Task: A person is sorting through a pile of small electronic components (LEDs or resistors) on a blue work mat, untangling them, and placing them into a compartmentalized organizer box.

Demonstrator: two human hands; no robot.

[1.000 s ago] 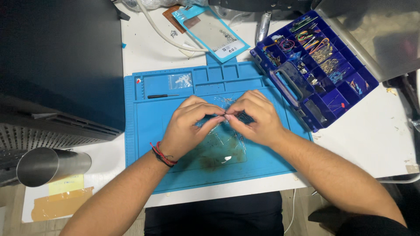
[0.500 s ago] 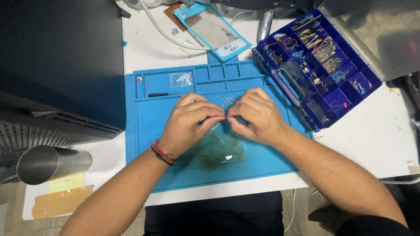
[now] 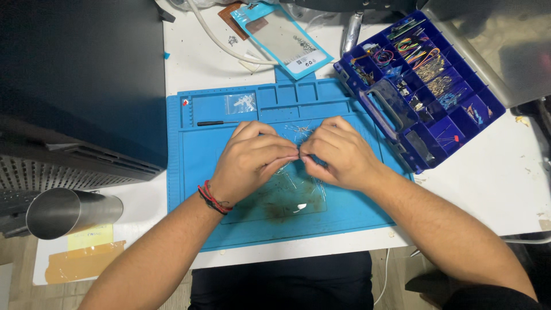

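Note:
Both hands meet over the middle of a blue work mat (image 3: 195,172). My left hand (image 3: 252,158) and my right hand (image 3: 336,152) pinch the top edge of a small clear plastic bag (image 3: 293,195), fingertips nearly touching. The bag lies on the mat below the hands, with thin wire parts and brownish bits inside it. A red and black cord bracelet (image 3: 213,198) is on my left wrist. Loose thin metal leads (image 3: 298,129) lie just above the fingers.
A dark blue compartment box (image 3: 425,86) of small electronic parts sits at the right. A clear blue-edged pouch (image 3: 284,37), a white cable (image 3: 218,40) and a metal tool (image 3: 351,31) lie behind. A black case (image 3: 74,86) and a steel cylinder (image 3: 69,212) stand left.
Both hands have stayed on the bag's top edge, with the fingertips drawn slightly closer together. The view has shifted a little.

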